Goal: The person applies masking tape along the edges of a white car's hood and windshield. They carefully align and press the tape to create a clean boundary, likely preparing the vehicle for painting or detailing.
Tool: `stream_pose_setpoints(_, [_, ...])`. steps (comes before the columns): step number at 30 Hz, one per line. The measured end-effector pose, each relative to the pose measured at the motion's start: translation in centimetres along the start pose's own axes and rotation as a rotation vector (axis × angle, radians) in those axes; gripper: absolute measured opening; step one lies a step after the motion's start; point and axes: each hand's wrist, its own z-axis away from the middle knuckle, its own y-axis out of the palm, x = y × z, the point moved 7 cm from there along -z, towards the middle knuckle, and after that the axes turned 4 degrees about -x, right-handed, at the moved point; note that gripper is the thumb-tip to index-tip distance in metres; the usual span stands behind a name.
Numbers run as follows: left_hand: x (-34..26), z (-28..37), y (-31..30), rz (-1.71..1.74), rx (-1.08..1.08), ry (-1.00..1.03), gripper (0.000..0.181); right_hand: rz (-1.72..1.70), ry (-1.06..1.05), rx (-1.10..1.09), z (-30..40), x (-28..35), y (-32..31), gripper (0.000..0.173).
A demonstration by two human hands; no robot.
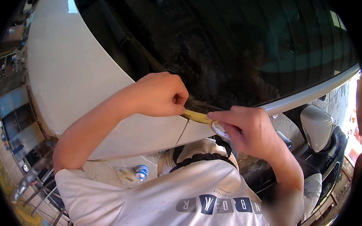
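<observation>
A strip of yellow masking tape runs between my two hands, along the lower corner of a car's dark windshield. My left hand pinches the strip's left end between thumb and fingers, beside the white hood. The roll of masking tape is in my right hand, whose index finger lies on the strip by the roll. A panel seam in the white bodywork shows just below the strip. How firmly the tape sticks to the car cannot be told.
A white side mirror stands at the right, under the pale windshield pillar. A plastic bottle with a blue cap is below the hood's edge, next to a clear bag. Metal racks and bars are at the far left.
</observation>
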Motion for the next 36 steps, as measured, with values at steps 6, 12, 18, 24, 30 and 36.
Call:
stream_pose_setpoints(6, [0.6,-0.9,-0.2,-0.143,0.057,-0.028,0.016,-0.09,-0.011,0.037,-1.3,-0.6,1.0,0.031])
stream_pose_setpoints(12, [0.5,-1.7,0.0,-0.234,0.099,-0.039,0.018,-0.091,0.015,0.057,-1.7,-0.9,1.3,0.023])
stream_pose_setpoints(18, [0.1,-1.7,-0.6,-0.42,0.091,-0.081,0.029,-0.072,0.012,0.087,-1.8,-0.7,1.4,0.023])
stream_pose_setpoints(24, [0.3,-1.8,-0.6,-0.466,0.043,-0.017,0.036,-0.099,0.051,0.139,-1.3,-1.3,1.8,0.029])
stream_pose_setpoints(30, [0.7,-1.5,-0.7,-0.428,0.037,-0.04,0.036,-0.124,0.199,0.281,-1.1,-1.6,1.8,0.036])
stream_pose_setpoints(36, [-0.6,-1.8,-0.1,-0.237,0.02,-0.001,0.04,-0.09,0.173,0.312,-1.3,-1.6,2.5,0.036])
